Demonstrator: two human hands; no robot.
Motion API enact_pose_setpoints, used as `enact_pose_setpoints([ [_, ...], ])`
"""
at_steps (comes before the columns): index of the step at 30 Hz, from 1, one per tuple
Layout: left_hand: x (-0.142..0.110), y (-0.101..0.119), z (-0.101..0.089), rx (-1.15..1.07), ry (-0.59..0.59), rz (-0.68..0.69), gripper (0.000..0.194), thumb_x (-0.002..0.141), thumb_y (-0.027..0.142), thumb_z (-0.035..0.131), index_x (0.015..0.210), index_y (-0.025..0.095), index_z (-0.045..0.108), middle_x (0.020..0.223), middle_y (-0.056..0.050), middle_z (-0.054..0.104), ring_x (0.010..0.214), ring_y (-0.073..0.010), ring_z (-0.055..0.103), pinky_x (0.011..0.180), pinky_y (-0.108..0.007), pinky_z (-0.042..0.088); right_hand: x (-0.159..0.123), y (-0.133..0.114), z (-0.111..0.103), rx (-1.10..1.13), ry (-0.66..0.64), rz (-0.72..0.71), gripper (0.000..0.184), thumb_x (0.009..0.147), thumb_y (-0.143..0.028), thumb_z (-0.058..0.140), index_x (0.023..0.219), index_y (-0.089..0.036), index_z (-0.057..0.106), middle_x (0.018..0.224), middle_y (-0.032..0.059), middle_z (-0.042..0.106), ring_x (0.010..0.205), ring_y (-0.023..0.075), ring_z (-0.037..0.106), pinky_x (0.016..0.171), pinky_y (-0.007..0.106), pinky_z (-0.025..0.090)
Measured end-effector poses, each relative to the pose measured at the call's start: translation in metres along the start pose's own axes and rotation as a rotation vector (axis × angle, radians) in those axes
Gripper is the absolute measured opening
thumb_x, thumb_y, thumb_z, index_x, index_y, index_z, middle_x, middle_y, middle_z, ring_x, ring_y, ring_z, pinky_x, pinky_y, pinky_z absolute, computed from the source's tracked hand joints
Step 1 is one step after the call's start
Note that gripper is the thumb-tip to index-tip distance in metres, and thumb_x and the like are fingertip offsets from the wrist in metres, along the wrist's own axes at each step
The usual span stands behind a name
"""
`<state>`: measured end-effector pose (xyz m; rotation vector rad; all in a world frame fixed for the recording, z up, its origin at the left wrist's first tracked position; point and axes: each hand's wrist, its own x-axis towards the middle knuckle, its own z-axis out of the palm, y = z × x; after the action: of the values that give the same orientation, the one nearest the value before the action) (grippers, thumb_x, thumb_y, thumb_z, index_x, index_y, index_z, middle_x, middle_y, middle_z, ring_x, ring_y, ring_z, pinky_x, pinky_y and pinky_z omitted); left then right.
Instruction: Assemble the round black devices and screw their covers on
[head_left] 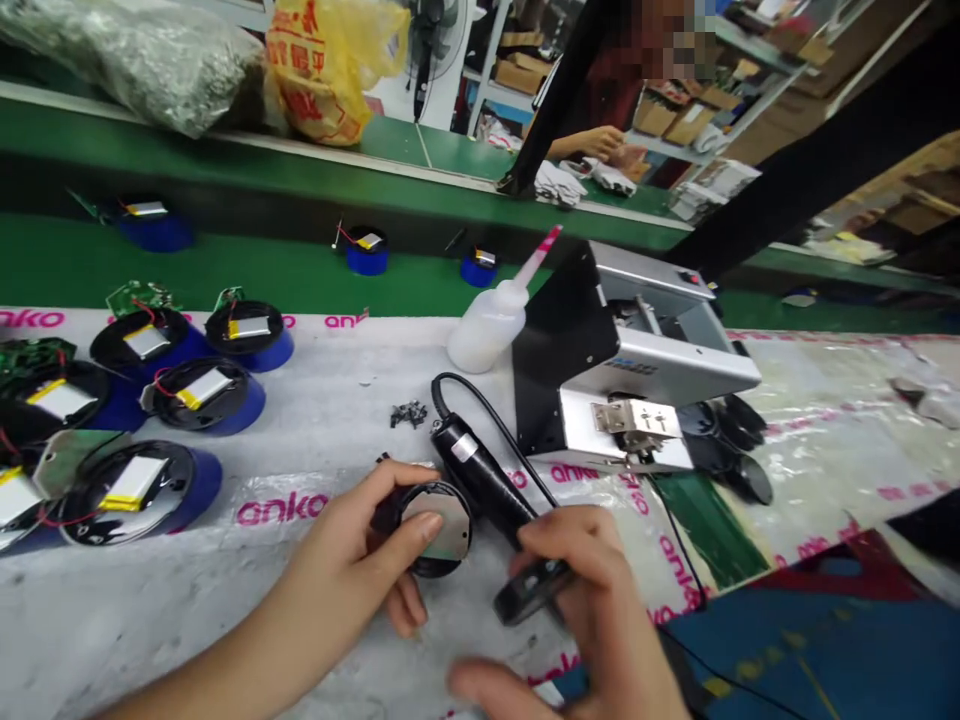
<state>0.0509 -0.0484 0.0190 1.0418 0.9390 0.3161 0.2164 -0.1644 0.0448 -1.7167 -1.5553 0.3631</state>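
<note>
Lighting: bright, diffuse, apparently from above. Shadow: dark band along the far edge of the workbench (705, 525). Glare: white streaks on the plastic sheet (817, 400) toward the right edge; highlights on glossy blue housings (206, 485), left edge. Blur: right hand (600, 600), near edge, smeared; left hand (367, 555) crisper. Pixelation: 1 patch (679, 45) beyond the far edge.

The round casing (440, 572) at lower centre is black, its plate (451, 535) silver-grey; cylindrical housings (246, 408) at left are blue-sided; white sheeting (330, 430) repeats pink "anko" lettering.
</note>
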Motion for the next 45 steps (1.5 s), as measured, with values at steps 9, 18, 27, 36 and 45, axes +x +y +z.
enact_pose_setpoints([
  [9, -0.007, 0.001, -0.004, 0.054, 0.058, -0.02, 0.035, 0.083, 0.046, 0.065, 0.107, 0.025, 0.05, 0.078, 0.003, 0.063, 0.045, -0.0103, 0.056, 0.034, -0.017, 0.041, 0.009, 0.016, 0.018, 0.128, -0.043, -0.245, 0.057, 0.083, -0.025, 0.076, 0.134, -0.026, 0.05, 0.14, 0.0112, 0.044, 0.121, 0.0225, 0.056, 0.1, 0.036, 0.053],
  [18, -0.003, -0.002, -0.005, 0.058, 0.031, -0.039, 0.029, 0.084, 0.043, 0.063, 0.102, 0.027, 0.047, 0.085, 0.003, 0.059, 0.046, -0.0098, 0.057, 0.033, -0.017, 0.043, 0.01, 0.02, 0.019, 0.116, -0.059, -0.175, 0.07, 0.078, -0.01, 0.078, 0.141, -0.024, 0.049, 0.137, 0.0097, 0.054, 0.128, 0.0228, 0.055, 0.107, 0.033, 0.049],
  [27, -0.004, -0.008, -0.005, 0.002, 0.041, 0.012, 0.028, 0.087, 0.041, 0.064, 0.104, 0.027, 0.048, 0.089, 0.003, 0.06, 0.046, -0.0086, 0.058, 0.036, -0.019, 0.049, 0.013, 0.022, 0.022, -0.008, -0.068, -0.351, 0.071, 0.075, -0.001, 0.076, 0.138, -0.024, 0.052, 0.137, 0.0088, 0.053, 0.125, 0.0231, 0.056, 0.103, 0.036, 0.052],
  [36, -0.004, -0.005, -0.006, -0.011, 0.027, 0.055, 0.021, 0.088, 0.036, 0.063, 0.102, 0.026, 0.051, 0.074, 0.007, 0.057, 0.044, -0.0094, 0.058, 0.038, -0.019, 0.049, 0.01, 0.022, 0.02, -0.067, -0.064, -0.35, 0.072, 0.075, 0.001, 0.075, 0.14, -0.023, 0.053, 0.14, 0.0076, 0.057, 0.122, 0.0231, 0.061, 0.101, 0.037, 0.057],
  [45, -0.002, -0.007, -0.007, -0.019, 0.027, 0.101, 0.017, 0.088, 0.034, 0.062, 0.097, 0.026, 0.05, 0.07, 0.008, 0.052, 0.042, -0.0089, 0.056, 0.038, -0.019, 0.048, -0.002, 0.027, 0.036, -0.025, 0.132, -0.333, 0.076, 0.072, 0.0, 0.078, 0.138, -0.028, 0.055, 0.142, 0.0067, 0.058, 0.123, 0.0291, 0.062, 0.097, 0.046, 0.06],
])
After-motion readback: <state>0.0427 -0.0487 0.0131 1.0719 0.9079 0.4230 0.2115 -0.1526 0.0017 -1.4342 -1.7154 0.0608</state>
